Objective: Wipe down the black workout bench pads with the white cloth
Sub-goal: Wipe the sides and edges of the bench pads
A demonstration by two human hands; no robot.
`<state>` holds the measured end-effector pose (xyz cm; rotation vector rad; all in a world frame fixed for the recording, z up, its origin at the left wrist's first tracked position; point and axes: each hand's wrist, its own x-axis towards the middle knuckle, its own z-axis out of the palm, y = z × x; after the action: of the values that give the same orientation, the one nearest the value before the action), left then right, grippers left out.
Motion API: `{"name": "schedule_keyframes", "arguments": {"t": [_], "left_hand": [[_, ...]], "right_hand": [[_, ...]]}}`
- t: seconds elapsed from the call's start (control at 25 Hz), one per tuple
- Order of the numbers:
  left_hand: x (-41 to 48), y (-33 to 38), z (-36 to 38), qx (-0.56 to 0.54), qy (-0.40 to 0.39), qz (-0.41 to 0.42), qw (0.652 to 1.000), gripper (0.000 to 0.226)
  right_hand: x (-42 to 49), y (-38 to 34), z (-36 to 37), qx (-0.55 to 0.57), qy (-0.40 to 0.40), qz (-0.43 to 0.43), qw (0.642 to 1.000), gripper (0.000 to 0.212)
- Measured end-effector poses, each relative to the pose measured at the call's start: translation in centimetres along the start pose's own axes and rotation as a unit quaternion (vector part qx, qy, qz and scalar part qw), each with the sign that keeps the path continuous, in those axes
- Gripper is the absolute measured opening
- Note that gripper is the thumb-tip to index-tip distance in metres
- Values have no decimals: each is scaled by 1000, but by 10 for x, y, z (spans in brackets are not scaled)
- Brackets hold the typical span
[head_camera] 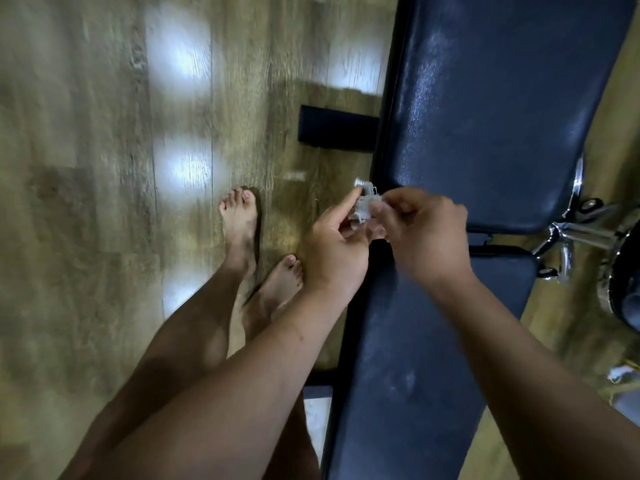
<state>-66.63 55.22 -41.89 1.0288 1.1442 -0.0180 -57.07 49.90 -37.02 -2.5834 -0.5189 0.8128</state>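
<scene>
The black workout bench runs up the right half of the view: a long back pad (485,116) above and a seat pad (408,368) below, with a gap between them. A small crumpled white cloth (364,204) is held above the left edge of the bench, near that gap. My left hand (334,251) pinches the cloth from the left with thumb and forefinger. My right hand (426,230) grips it from the right with curled fingers. Most of the cloth is hidden between the fingers.
Wooden floor (104,202) fills the left. My bare feet (242,223) stand close to the bench's left side. A black bench foot bar (336,128) sticks out to the left. A chrome stool base (575,233) and a dark round seat (623,282) sit at the right.
</scene>
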Motion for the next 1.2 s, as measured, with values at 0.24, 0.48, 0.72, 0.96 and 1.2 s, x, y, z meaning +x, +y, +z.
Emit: {"name": "schedule_keyframes", "arguments": {"t": [0.24, 0.48, 0.72, 0.96, 1.2], "left_hand": [[47, 55, 11, 13, 42, 71, 997, 39], [90, 93, 31, 56, 51, 61, 995, 12], [49, 74, 32, -53, 69, 42, 995, 41], [172, 193, 68, 113, 135, 144, 974, 31], [177, 195, 54, 218, 100, 110, 965, 17]], "right_hand": [[88, -3, -67, 75, 57, 51, 994, 31], [177, -33, -75, 200, -68, 133, 968, 36], [182, -41, -75, 133, -136, 181, 965, 49], [193, -39, -82, 150, -182, 207, 949, 49], [198, -35, -84, 163, -204, 210, 942, 51]]}}
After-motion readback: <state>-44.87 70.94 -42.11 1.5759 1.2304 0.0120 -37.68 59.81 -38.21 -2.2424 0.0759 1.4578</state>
